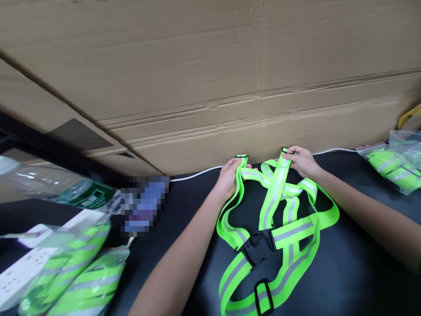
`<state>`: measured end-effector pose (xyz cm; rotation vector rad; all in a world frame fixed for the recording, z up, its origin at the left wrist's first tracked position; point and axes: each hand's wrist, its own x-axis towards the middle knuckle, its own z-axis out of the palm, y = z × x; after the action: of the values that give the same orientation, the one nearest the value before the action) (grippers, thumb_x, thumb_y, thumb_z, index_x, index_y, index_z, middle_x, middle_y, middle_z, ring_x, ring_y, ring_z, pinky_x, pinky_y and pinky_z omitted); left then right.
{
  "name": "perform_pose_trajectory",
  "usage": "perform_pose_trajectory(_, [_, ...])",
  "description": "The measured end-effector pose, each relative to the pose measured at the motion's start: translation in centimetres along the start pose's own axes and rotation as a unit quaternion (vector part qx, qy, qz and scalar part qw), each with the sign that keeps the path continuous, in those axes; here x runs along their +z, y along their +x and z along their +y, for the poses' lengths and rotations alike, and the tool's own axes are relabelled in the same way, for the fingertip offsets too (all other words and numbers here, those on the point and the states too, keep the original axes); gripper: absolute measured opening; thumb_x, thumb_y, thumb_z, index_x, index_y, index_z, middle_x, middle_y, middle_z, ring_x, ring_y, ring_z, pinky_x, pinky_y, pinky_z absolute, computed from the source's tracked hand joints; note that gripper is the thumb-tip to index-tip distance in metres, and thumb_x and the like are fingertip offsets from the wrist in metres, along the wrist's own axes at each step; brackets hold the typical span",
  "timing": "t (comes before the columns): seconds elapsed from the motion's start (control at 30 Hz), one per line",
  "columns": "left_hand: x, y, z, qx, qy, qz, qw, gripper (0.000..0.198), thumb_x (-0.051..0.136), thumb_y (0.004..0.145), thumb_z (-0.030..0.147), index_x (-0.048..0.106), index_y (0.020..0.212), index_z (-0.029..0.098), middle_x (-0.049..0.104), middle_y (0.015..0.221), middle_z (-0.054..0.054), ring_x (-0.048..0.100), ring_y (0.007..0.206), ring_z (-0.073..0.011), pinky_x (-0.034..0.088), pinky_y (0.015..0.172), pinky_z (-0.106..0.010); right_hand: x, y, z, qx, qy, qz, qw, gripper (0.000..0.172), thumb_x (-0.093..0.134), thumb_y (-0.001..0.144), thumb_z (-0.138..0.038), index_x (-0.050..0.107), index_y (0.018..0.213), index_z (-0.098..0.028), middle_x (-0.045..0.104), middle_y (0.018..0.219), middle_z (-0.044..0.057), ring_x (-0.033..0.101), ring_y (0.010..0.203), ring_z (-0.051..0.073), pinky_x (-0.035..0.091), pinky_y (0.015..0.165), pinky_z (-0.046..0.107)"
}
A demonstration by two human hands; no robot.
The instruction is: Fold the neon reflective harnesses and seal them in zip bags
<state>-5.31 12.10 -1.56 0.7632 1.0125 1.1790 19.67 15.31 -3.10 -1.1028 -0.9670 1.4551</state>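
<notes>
A neon-green reflective vest [294, 230] made of elastic straps with grey stripes lies spread on the black table. My left hand [228, 175] is closed around one strap near its small black slider [242, 156]. Between the thumb and fingers of my right hand [302, 160], another strap is pinched at its black slider [287, 150]. Both strap ends are lifted near the cardboard wall. Nearer to me, the black side-release buckle [259, 248] joins the waist strap, and a larger black adjuster [264, 298] sits on the lower loop.
Bagged green reflective straps [94, 281] lie at left beside a white power strip [24, 270] and a plastic bottle [88, 193]. Another bag of straps [394, 164] is at far right. A cardboard wall [210, 79] stands behind, with a white cable [197, 172] along its foot.
</notes>
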Motion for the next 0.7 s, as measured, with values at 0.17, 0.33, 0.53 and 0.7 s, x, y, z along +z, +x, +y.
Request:
perform_pose_trajectory(0.17, [-0.4,-0.1,0.2,-0.043,0.049,-0.009,0.998,0.015,0.07,0.084,0.026,0.063,0.089,0.013,0.065,0.062,-0.002,0.063,0.05,-0.0131,0.054,0.051,-0.023,-0.3,-1.0,-1.2,0.069,-0.049,-0.039,0.996,0.023,0.074,0.074,-0.014,0.054,0.084,-0.021,0.069,0.076,0.0,0.068,0.063,0.012,0.061,0.062,0.025])
perform_pose_trajectory(0.33, [-0.2,-0.6,0.2,-0.104,0.148,-0.053,0.982,0.012,0.066,0.083,0.021,0.066,0.086,0.01,0.065,0.064,-0.007,0.056,0.042,-0.0152,0.043,0.037,-0.025,-0.6,-2.1,-2.1,0.124,-0.156,-0.112,0.974,0.02,0.073,0.074,-0.017,0.064,0.092,-0.015,0.068,0.069,0.005,0.064,0.053,0.015,0.057,0.046,0.025])
perform_pose_trajectory(0.53, [0.2,-0.1,-0.7,0.057,0.256,0.047,0.964,0.014,0.062,0.09,0.031,0.06,0.101,0.022,0.068,0.093,-0.005,0.067,0.083,-0.0206,0.052,0.074,-0.031,-0.1,-1.2,-1.1,-0.036,-0.34,-0.04,0.939,0.056,0.081,0.071,-0.038,0.056,0.119,-0.022,0.07,0.102,0.009,0.068,0.069,0.02,0.053,0.052,0.031])
perform_pose_trajectory(0.7, [-0.8,0.1,-0.3,0.207,0.479,0.121,0.844,0.024,0.073,0.081,0.036,0.062,0.097,0.02,0.065,0.107,-0.013,0.056,0.116,-0.0358,0.039,0.104,-0.046,-0.7,-0.8,-0.9,-0.248,-0.619,0.013,0.745,0.06,0.074,0.076,-0.058,0.057,0.117,-0.018,0.062,0.119,0.015,0.066,0.098,0.033,0.053,0.073,0.043])
